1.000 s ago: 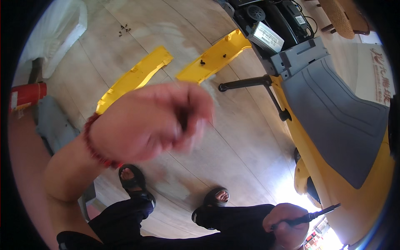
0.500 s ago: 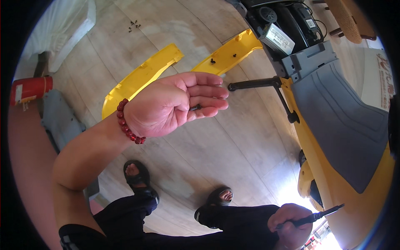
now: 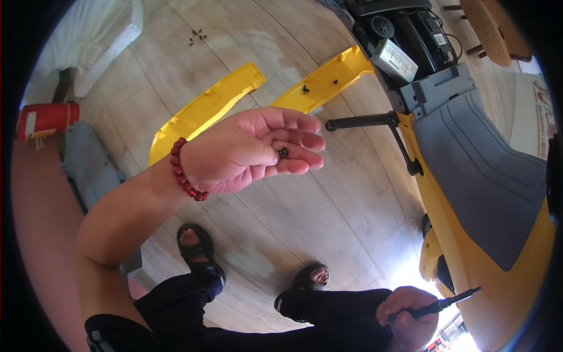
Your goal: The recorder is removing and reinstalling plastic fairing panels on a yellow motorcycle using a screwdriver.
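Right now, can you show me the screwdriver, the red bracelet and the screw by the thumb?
Screwdriver (image 3: 435, 307): head view, on its dark handle.
Red bracelet (image 3: 176, 161): head view, on its beads.
Screw (image 3: 283, 152): head view, on its showing metal part.

Brightly lit; washed-out glare on floor (image 3: 328, 217) at lower right. Fisheye rim black, edges bowed. Left hand (image 3: 258, 146) sharp.

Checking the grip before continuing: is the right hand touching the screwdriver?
Touching: the head view shows the right hand closed around the screwdriver, whose tip end sticks out.
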The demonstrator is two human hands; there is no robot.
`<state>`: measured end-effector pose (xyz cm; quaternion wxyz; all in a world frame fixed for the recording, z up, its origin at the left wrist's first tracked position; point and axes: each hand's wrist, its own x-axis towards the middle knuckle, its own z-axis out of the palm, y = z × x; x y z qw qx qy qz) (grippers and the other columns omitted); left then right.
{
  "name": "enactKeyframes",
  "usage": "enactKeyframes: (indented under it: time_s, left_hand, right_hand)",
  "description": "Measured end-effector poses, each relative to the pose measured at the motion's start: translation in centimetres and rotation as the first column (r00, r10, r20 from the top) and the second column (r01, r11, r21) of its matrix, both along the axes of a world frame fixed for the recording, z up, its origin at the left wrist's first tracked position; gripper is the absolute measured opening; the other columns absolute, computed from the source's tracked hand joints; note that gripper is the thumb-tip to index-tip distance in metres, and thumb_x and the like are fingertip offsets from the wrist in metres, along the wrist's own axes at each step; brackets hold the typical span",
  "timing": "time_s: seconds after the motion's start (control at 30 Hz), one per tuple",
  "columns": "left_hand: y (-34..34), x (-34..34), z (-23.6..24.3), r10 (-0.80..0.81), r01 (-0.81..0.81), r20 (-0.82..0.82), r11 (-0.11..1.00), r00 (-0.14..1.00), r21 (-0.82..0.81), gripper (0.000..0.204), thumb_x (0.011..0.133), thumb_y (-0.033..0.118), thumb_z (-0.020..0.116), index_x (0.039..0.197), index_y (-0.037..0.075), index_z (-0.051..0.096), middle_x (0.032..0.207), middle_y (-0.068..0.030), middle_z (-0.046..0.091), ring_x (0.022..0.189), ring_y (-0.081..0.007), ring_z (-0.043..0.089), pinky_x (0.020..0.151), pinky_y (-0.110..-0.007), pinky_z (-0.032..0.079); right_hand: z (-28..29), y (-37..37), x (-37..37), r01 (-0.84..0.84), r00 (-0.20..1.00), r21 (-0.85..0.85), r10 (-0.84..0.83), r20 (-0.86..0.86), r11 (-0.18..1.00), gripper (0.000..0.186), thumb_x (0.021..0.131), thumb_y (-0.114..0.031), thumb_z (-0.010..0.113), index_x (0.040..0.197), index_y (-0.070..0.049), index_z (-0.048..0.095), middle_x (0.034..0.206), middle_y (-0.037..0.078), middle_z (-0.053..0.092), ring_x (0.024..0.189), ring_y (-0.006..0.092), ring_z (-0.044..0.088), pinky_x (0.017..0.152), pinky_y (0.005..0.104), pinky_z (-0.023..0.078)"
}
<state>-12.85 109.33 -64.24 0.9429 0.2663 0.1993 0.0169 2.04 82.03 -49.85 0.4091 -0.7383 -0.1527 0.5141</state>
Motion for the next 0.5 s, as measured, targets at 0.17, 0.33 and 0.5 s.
enactKeyframes:
  time_s: [0.17, 0.33, 0.5]
  left_hand:
    - [-1.8, -0.5, -2.9, -0.032, 0.028, -0.089, 0.998, 0.996, -0.048, 0.048, 0.075, -0.019, 0.029, 0.117, -0.001, 0.043, 0.116, -0.0159, 0.052, 0.110, -0.0254, 0.054, 0.094, -0.031, 0.045]
    - [-7.6, -2.4, -7.8, -0.264, 0.207, -0.222, 0.946, 0.939, -0.251, 0.037, 0.075, -0.018, 0.033, 0.105, -0.001, 0.048, 0.115, -0.0142, 0.052, 0.110, -0.0233, 0.053, 0.094, -0.030, 0.044]
    - [-9.3, -1.2, -8.1, -0.390, 0.326, -0.229, 0.906, 0.892, -0.271, 0.034, 0.078, -0.016, 0.033, 0.106, -0.003, 0.048, 0.108, -0.0124, 0.054, 0.104, -0.0220, 0.056, 0.092, -0.030, 0.046]
  right_hand:
    - [0.0, -0.5, -0.2, -0.018, 0.999, 0.008, 0.017, 0.041, 1.000, 0.032, 0.077, -0.028, 0.064, 0.072, 0.003, 0.057, 0.062, 0.010, 0.049, 0.054, 0.0167, 0.045, 0.048, 0.0266, 0.035]
    - [0.2, -1.0, -0.6, 0.043, 0.993, -0.002, -0.043, 0.106, 0.999, 0.043, 0.075, -0.038, 0.065, 0.068, 0.003, 0.055, 0.060, 0.009, 0.048, 0.053, 0.0172, 0.044, 0.046, 0.0276, 0.032]
    - [0.4, -1.4, -0.8, 0.089, 0.993, -0.011, -0.087, 0.083, 0.996, 0.041, 0.077, -0.036, 0.065, 0.069, 0.003, 0.055, 0.061, 0.009, 0.048, 0.053, 0.0171, 0.044, 0.046, 0.0278, 0.032]
